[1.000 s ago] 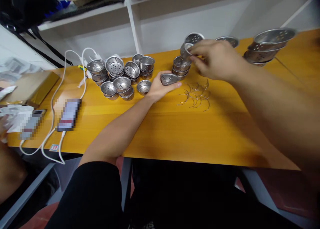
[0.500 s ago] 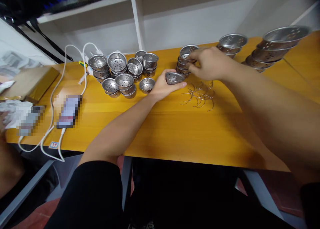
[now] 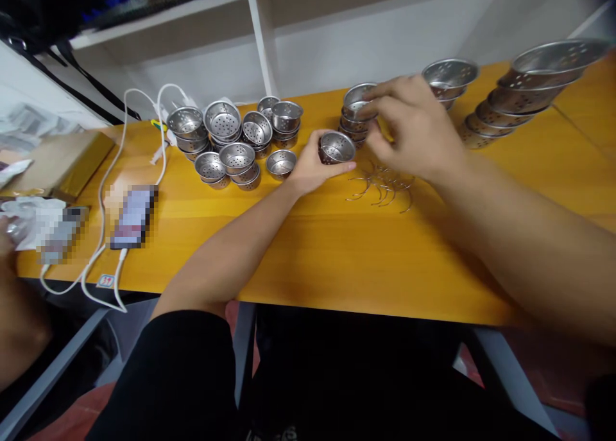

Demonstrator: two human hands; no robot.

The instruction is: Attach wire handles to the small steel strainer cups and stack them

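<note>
My left hand (image 3: 310, 163) curls around a small perforated metal strainer cup (image 3: 337, 147), its mouth tilted up toward me. Just beyond it stands a short stack of like cups (image 3: 353, 123). At the stack's right rim is my right hand (image 3: 409, 126), slightly blurred, thumb and fingers apart. Whether the fingertips touch the top cup is hard to tell, and I see nothing held in them. Below this hand, thin curved wire pieces (image 3: 382, 184) lie loose on the orange-brown table (image 3: 308, 248).
Several stacks of strainer cups (image 3: 224, 120) are grouped at left. A taller leaning stack (image 3: 520, 101) and another stack (image 3: 447, 81) stand at right. Two phones, one nearer (image 3: 135, 216), lie by white cables (image 3: 101, 184). Another person's arm (image 3: 22, 319) shows at far left.
My right hand has drawn back a little to the right from the stack, and its fingers have spread. In my left hand the cup has tipped so more of its inside shows.
</note>
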